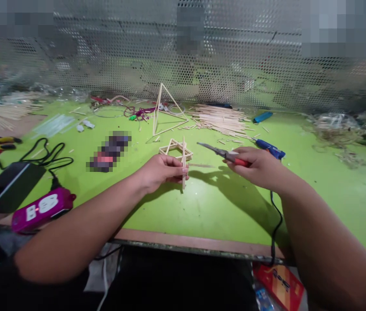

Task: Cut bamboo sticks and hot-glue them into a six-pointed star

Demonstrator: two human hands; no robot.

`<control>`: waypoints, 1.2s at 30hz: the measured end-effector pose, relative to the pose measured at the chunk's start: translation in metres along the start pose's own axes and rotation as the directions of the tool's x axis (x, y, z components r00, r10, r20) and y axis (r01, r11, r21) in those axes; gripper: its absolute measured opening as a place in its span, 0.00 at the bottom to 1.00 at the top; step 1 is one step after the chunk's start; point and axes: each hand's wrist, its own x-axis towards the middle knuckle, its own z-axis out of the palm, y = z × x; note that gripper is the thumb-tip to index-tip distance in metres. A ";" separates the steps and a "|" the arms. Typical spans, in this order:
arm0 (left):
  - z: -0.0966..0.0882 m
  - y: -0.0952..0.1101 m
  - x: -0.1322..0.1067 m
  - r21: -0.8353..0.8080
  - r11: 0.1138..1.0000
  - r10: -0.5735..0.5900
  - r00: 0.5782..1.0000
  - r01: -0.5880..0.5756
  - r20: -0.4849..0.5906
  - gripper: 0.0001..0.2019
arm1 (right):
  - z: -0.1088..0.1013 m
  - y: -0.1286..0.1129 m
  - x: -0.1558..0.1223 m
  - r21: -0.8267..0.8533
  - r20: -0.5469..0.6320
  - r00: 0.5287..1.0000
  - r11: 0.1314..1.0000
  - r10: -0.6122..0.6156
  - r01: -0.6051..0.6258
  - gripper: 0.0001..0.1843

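Note:
My left hand point(160, 173) pinches a few thin wooden sticks point(183, 183), held close to upright over the green table point(170, 211). Just behind them lies a small star-shaped frame of sticks point(166, 150), partly covered by the held sticks and fingers. Off to the right, my right hand point(257, 167) is closed round the red handles of a pair of pliers point(218, 151). Their jaws point left toward the sticks without touching them. Next to the right hand is a blue glue gun point(270, 149), its cord running down past the table's front edge.
Farther back stand a pyramid-like stick frame point(173, 97) and a pile of loose sticks point(220, 119). A blue utility knife point(263, 117) lies beyond. To the left are a magenta power strip point(43, 209), a black box point(10, 186) and cables. A perforated metal screen point(131, 56) borders the back.

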 end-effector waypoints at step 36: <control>-0.004 -0.004 -0.004 0.166 0.986 0.003 0.997 -0.016 0.079 0.20 | 0.011 -0.003 -0.001 0.063 0.280 0.960 0.998 0.003 -0.021 0.15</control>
